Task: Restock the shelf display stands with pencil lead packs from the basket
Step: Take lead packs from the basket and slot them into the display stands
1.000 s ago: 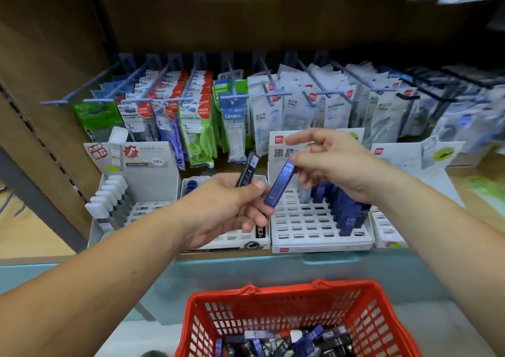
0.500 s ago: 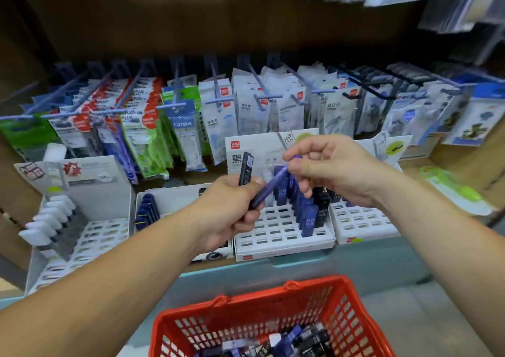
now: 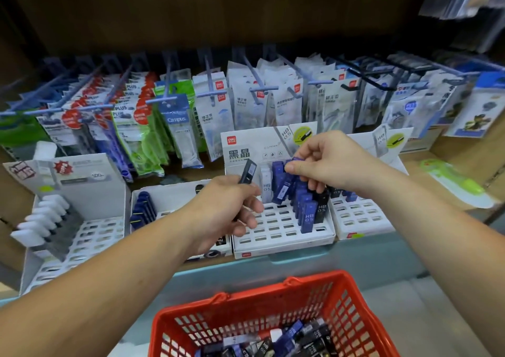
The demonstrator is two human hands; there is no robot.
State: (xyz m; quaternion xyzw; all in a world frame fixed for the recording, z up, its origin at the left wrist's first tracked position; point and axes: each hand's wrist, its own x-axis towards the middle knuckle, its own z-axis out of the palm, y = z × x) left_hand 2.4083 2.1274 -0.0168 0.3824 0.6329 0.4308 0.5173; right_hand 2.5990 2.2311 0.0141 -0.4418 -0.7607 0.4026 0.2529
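My left hand (image 3: 232, 209) grips a black lead pack (image 3: 248, 171) that sticks up from its fist, in front of the white slotted display stand (image 3: 284, 233). My right hand (image 3: 330, 162) pinches a blue lead pack (image 3: 299, 160) by its top, above the back rows of that stand. Several blue and black packs (image 3: 306, 206) stand upright in the stand's right half. The red basket (image 3: 226, 318) sits below, with several blue and black packs (image 3: 295, 337) lying in it.
Another slotted stand (image 3: 358, 220) sits to the right, a tray of blue items (image 3: 142, 209) and an eraser stand (image 3: 68, 225) to the left. Hanging packets on pegs (image 3: 246, 102) fill the back of the shelf. A teal shelf edge (image 3: 300, 269) runs above the basket.
My right hand took the blue pack out of my left hand and carried it right, over the stand's filled rows. The left hand keeps the black pack. The view shifted right.
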